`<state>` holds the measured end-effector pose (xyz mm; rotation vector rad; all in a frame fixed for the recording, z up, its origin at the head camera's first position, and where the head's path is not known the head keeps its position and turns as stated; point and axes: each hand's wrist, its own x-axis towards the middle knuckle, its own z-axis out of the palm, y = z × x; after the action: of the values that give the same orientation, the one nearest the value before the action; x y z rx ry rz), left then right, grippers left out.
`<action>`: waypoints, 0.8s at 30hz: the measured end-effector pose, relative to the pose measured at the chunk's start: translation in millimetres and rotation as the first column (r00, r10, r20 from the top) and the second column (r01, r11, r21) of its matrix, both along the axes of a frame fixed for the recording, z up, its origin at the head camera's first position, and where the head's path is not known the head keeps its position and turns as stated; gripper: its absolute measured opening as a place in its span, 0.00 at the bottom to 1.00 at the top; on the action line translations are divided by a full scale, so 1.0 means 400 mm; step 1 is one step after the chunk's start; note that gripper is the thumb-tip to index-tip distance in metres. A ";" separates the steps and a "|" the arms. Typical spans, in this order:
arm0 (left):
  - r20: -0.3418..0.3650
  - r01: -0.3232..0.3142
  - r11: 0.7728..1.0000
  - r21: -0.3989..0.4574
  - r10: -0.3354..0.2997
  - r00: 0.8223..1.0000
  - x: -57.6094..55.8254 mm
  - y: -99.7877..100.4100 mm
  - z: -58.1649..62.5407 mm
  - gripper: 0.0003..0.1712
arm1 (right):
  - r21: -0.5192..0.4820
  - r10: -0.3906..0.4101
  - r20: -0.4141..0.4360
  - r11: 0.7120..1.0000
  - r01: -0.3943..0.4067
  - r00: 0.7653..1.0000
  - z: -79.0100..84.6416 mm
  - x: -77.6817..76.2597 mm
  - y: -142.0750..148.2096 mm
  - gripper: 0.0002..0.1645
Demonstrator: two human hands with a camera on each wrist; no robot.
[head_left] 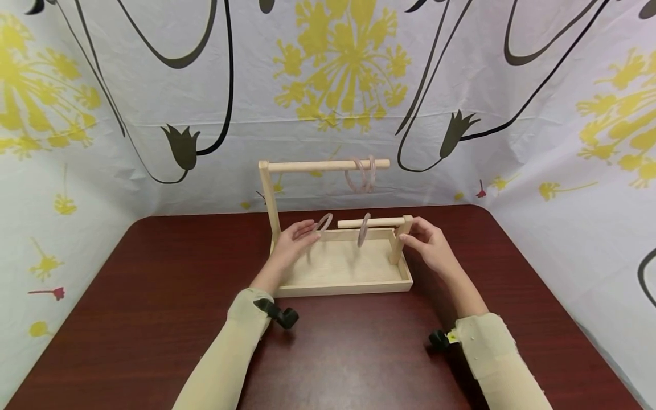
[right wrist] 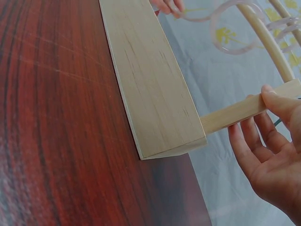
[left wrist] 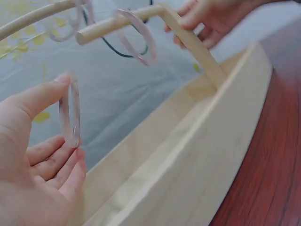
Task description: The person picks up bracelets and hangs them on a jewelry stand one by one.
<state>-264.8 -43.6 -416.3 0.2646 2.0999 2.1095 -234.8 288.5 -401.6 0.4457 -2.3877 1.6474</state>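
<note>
My left hand (head_left: 293, 244) pinches a pale pink, translucent bangle (left wrist: 76, 110) between thumb and fingers, held upright above the tray's left part. The wooden bangle stand has a tray base (head_left: 343, 289) and two rods at different heights. With thumb and fingers, my right hand (head_left: 434, 249) grips the short post (head_left: 401, 244) at the stand's right end. From that post the lower rod (head_left: 385, 222) points left, its free end facing the held bangle. Another bangle (head_left: 363, 230) hangs on this rod. More bangles (head_left: 372, 175) hang near the right end of the upper rod (head_left: 310, 166).
The tall post (head_left: 270, 199) rises at the stand's left end behind my left hand. Beneath the stand is a dark red-brown wooden table (head_left: 348, 353). A white curtain (head_left: 246, 102) with yellow and dark plant prints hangs behind the table.
</note>
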 end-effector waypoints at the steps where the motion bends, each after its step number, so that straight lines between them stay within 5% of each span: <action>1: 0.018 0.008 0.999 0.043 -0.009 1.000 0.001 0.001 0.003 0.32 | -0.002 0.002 -0.002 1.000 -0.002 1.000 0.000 -0.001 0.000 0.19; 8: 0.075 0.076 0.951 0.299 -0.102 0.992 0.009 0.014 0.025 0.29 | -0.004 0.004 -0.006 1.000 -0.004 1.000 0.002 -0.003 0.000 0.18; 24: -0.010 0.230 0.938 0.260 -0.236 0.972 0.022 0.058 0.029 0.30 | 0.011 -0.001 0.014 1.000 0.001 1.000 -0.001 0.002 0.000 0.16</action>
<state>-255.8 -20.5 -404.9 0.4937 1.6797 2.2243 -234.1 288.5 -402.1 0.4360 -2.4072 1.6432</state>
